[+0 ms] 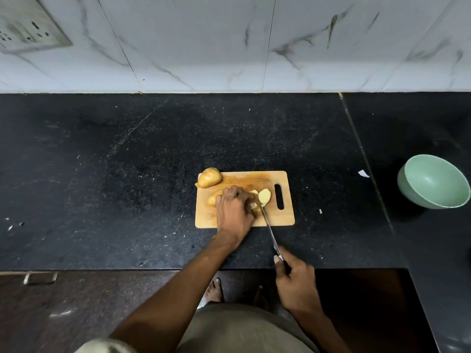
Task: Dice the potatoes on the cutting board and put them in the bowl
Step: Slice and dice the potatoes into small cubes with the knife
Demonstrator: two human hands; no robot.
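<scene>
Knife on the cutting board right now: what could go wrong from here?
1. The left hand holds the potato with its fingers close beside the knife blade, so a slip could nick them.
2. The whole potato overhangs the cutting board's far left corner and might roll off.
3. The green bowl sits far to the right, so diced pieces could drop in transit.

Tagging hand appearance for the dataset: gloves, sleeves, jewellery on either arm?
None visible. The left hand and right hand are bare, with no gloves, rings, watch or bands showing. Both forearms are uncovered as far as the frame shows, so no sleeves appear.
</scene>
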